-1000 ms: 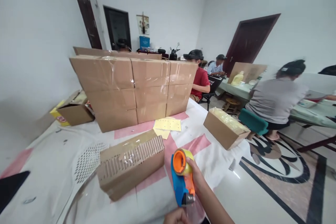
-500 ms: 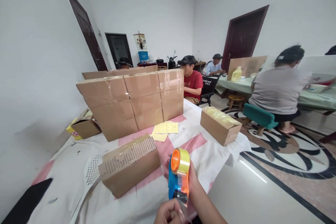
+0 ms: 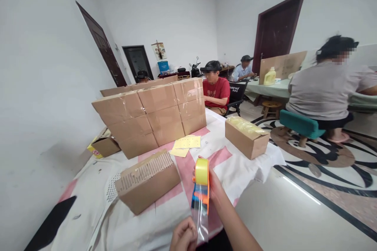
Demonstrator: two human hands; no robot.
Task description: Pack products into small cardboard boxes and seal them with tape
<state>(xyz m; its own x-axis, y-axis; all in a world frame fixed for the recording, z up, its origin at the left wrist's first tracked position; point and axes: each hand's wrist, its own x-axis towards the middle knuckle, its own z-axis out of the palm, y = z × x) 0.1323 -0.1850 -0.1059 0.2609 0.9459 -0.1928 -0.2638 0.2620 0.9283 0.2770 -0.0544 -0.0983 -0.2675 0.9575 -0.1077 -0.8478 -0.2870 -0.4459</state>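
In my right hand [image 3: 216,183] is an orange and blue tape dispenser [image 3: 200,196] carrying a yellowish roll of tape [image 3: 202,171]. A clear strip of tape [image 3: 202,223] hangs down from it toward me. My left hand [image 3: 185,234] is closed at the side of that strip, its fingers pinching the tape's edge. To the left of the dispenser sits a long cardboard box [image 3: 151,194] with a row of ridged cardboard edges along its top. Yellow cards [image 3: 186,145] with small dark dots lie behind the dispenser on the pink and white tablecloth [image 3: 126,225].
A taped wall of cardboard boxes [image 3: 159,115] stands behind. Another box [image 3: 244,141], topped with yellowish film, is near the right table edge. A white fly swatter [image 3: 110,192] and a black flat object [image 3: 51,223] lie left. A person in red [image 3: 216,93] sits behind the table.
The tape dispenser has turned so the roll faces me, and a longer clear strip shows below it. My left hand has moved slightly left. The whole view has shifted a little.
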